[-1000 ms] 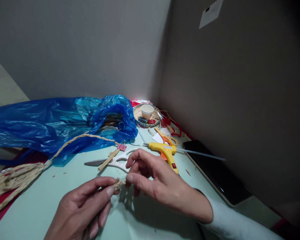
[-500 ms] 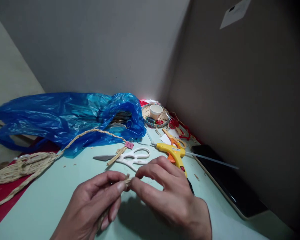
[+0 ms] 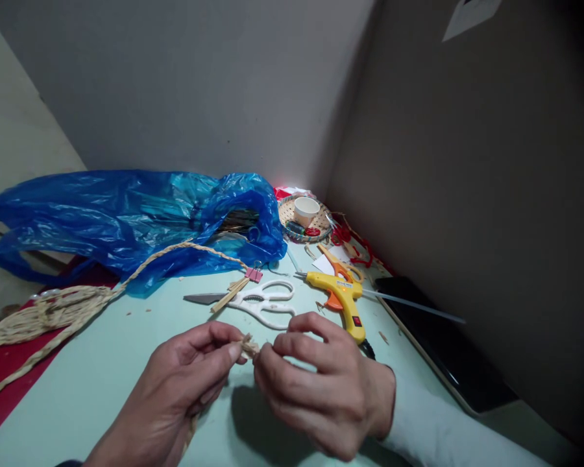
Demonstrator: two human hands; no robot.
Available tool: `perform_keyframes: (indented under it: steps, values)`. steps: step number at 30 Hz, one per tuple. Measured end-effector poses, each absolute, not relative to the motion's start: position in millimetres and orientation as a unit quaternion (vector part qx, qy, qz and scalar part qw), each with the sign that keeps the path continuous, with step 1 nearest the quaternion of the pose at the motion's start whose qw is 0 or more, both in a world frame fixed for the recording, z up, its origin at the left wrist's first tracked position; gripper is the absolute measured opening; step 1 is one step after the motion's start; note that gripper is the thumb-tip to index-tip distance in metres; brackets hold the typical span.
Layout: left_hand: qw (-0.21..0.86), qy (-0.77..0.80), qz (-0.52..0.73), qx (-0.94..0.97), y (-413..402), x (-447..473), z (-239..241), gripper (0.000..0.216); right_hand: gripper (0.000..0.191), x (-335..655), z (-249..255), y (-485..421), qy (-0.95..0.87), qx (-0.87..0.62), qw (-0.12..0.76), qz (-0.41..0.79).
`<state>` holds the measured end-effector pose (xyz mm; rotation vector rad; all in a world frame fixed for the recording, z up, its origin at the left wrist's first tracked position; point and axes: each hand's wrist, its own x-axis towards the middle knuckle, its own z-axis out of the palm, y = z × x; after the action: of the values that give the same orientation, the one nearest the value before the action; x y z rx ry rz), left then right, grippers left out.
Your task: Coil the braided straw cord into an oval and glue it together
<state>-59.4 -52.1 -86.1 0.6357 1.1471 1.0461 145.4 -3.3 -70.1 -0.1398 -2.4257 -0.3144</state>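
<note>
My left hand [image 3: 175, 389] and my right hand [image 3: 311, 383] meet low in the middle of the view, both pinched on the frayed end of a tan straw braid [image 3: 248, 347]. The braid's tip shows between my thumbs; a strand runs down under my left palm. Just beyond my fingers lie white-handled scissors [image 3: 257, 303] on the pale green table [image 3: 102, 363], with a pink binder clip [image 3: 254, 274] clamping another braid [image 3: 175, 254] beside them.
A yellow glue gun [image 3: 343, 295] and orange scissors [image 3: 338, 266] lie right of the white scissors. A blue plastic bag [image 3: 126, 220] fills the back left. A small woven tray [image 3: 292, 214] holding a white cup [image 3: 306, 211] sits in the corner. A dark tablet [image 3: 438, 350] lies along the right wall. Coiled braid [image 3: 43, 314] rests at left.
The camera has swung a little left, so the table's things sit further right. My right hand has curled tighter and drawn closer to the left hand on the braid's end.
</note>
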Motion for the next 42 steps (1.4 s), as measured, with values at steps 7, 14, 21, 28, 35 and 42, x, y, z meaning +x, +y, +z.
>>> perform_keyframes:
  steps: [7,14,21,28,35,42]
  values:
    - [0.609,0.575,0.460,0.295,-58,-44,-60,0.029,0.022,134,-65,-11,-0.800,-0.292,0.416,0.317]
    - [0.594,0.595,0.442,0.312,-57,-42,-63,0.029,0.019,135,-65,-8,-0.751,-0.344,0.311,0.470]
    - [0.577,0.597,0.416,0.371,-56,-42,-63,0.032,0.019,140,-65,-14,-0.808,-0.328,0.270,0.409]
    - [0.504,0.647,0.426,0.382,-56,-39,-63,0.025,0.020,135,-68,-19,-0.862,-0.321,0.234,0.314]
    - [0.545,0.615,0.441,0.361,-58,-49,-76,0.032,0.016,137,-68,-18,-0.832,-0.316,0.254,0.380]
    - [0.547,0.598,0.439,0.388,-56,-46,-69,0.032,0.015,137,-64,-11,-0.717,-0.328,0.265,0.555]
